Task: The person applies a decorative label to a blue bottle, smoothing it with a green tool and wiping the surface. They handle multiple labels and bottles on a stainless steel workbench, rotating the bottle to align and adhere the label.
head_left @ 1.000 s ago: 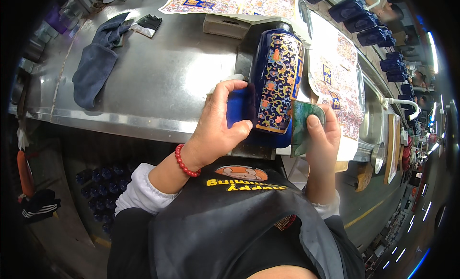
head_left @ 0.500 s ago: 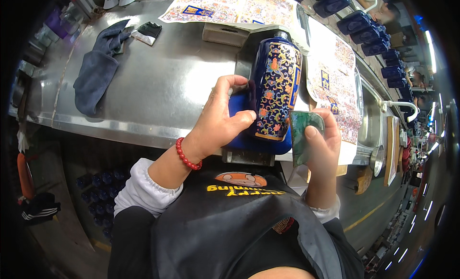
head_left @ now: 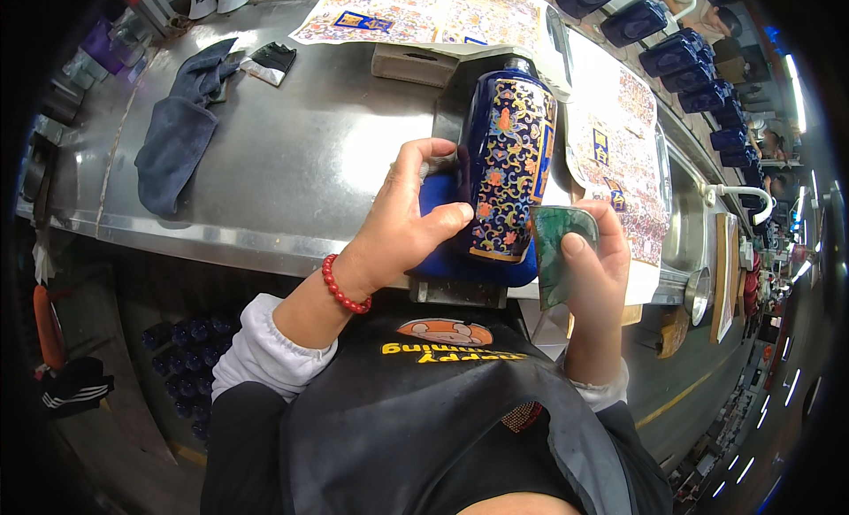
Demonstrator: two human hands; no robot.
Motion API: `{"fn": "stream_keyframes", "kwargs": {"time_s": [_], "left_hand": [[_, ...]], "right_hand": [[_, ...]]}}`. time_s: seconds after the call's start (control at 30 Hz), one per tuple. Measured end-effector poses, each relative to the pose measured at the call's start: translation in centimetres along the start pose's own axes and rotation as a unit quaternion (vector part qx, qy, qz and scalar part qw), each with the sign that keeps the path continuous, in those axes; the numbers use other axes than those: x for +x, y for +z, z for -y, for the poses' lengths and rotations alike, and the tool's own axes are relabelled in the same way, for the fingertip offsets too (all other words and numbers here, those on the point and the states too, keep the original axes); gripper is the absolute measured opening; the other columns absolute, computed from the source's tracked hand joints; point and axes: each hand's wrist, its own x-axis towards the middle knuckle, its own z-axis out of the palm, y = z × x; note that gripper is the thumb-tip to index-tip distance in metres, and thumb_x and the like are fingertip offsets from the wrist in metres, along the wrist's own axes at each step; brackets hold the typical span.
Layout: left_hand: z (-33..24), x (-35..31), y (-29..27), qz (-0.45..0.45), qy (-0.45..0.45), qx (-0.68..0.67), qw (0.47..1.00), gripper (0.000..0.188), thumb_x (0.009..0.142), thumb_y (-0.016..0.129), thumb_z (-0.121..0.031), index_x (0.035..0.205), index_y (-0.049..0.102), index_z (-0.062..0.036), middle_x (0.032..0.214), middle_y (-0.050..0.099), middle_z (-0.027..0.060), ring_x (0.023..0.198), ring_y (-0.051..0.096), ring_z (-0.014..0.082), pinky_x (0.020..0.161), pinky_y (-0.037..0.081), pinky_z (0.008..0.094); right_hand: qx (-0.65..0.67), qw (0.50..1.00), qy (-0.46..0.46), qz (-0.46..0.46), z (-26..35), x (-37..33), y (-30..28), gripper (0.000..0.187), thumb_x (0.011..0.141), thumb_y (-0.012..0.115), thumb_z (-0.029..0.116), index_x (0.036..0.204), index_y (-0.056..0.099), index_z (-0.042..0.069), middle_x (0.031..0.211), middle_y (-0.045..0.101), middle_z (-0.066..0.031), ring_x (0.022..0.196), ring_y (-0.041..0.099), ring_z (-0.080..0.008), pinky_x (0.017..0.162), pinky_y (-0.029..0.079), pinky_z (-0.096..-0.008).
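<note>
A dark blue bottle (head_left: 508,161) with a flowered, gold-edged pattern lies on a blue pad (head_left: 433,269), its neck pointing away from me. My left hand (head_left: 402,214) grips its left side, thumb tip on the near part and index finger farther up; the other fingers are mostly hidden. In my right hand (head_left: 597,258), between thumb and fingers, is a flat green marbled scraper (head_left: 553,254). It stands on edge close to the bottle's lower right side.
Patterned decal sheets (head_left: 619,152) lie right of and behind the bottle. A dark cloth (head_left: 177,134) and a small black-and-white packet (head_left: 270,62) rest on the metal table (head_left: 292,143). Several blue bottles (head_left: 685,64) line the right, near a sink (head_left: 681,227).
Hardly anything differs. The scraper has shifted slightly left, nearer the bottle; my left hand keeps its place on the bottle.
</note>
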Motion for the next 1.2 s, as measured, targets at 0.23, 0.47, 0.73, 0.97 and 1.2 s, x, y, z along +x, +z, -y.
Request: {"fn": "stream_keyframes", "kwargs": {"time_s": [0.23, 0.47, 0.73, 0.97, 1.2], "left_hand": [[-0.1, 0.1, 0.0, 0.001, 0.006, 0.026, 1.000, 0.068, 0.086, 0.065, -0.015, 0.144, 0.033, 0.0022, 0.136, 0.044, 0.0141, 0.128, 0.043, 0.0196, 0.110, 0.037, 0.0358], [-0.1, 0.2, -0.2, 0.022, -0.001, -0.024, 0.999, 0.070, 0.086, 0.065, -0.016, 0.145, 0.032, 0.0020, 0.137, 0.045, 0.0144, 0.126, 0.046, 0.0191, 0.109, 0.039, 0.0344], [0.3, 0.1, -0.6, 0.047, 0.012, -0.014, 0.999, 0.083, 0.084, 0.069, -0.021, 0.151, 0.027, 0.0018, 0.145, 0.043, 0.0181, 0.134, 0.043, 0.0224, 0.113, 0.035, 0.0379], [0.4, -2.8, -0.6, 0.026, 0.186, 0.475, 0.860, 0.103, 0.080, 0.077, -0.042, 0.158, 0.025, 0.0012, 0.148, 0.049, 0.0211, 0.148, 0.027, 0.0418, 0.119, 0.004, 0.0645], [-1.1, -2.4, -0.2, -0.033, 0.269, 0.578, 0.769, 0.095, 0.081, 0.074, -0.055, 0.152, 0.042, -0.0004, 0.135, 0.062, 0.0172, 0.144, 0.035, 0.0416, 0.118, 0.005, 0.0676]], "right_hand": [[0.000, 1.000, 0.008, 0.005, -0.1, 0.0, -0.2, 0.028, 0.094, 0.068, 0.008, 0.118, 0.055, 0.001, 0.103, 0.064, -0.0038, 0.092, 0.059, -0.0077, 0.081, 0.048, -0.0223], [0.010, 1.000, 0.013, 0.012, 0.1, 0.1, -0.1, 0.028, 0.094, 0.067, 0.007, 0.118, 0.054, 0.002, 0.103, 0.064, -0.0034, 0.092, 0.059, -0.0076, 0.082, 0.048, -0.0224], [-0.034, 0.997, -0.063, 0.034, 1.0, -0.1, 0.1, 0.032, 0.090, 0.068, 0.002, 0.119, 0.054, 0.000, 0.111, 0.063, -0.0086, 0.098, 0.060, -0.0125, 0.087, 0.049, -0.0262], [-0.092, 0.986, -0.135, -0.021, 1.2, -0.5, -0.1, 0.034, 0.085, 0.074, 0.000, 0.118, 0.063, -0.003, 0.109, 0.065, -0.0091, 0.099, 0.061, -0.0146, 0.087, 0.048, -0.0281], [-0.177, 0.962, -0.208, 0.014, 0.9, -0.9, -0.1, 0.029, 0.084, 0.073, -0.002, 0.113, 0.066, -0.003, 0.097, 0.066, -0.0086, 0.087, 0.059, -0.0138, 0.079, 0.047, -0.0270]]}}
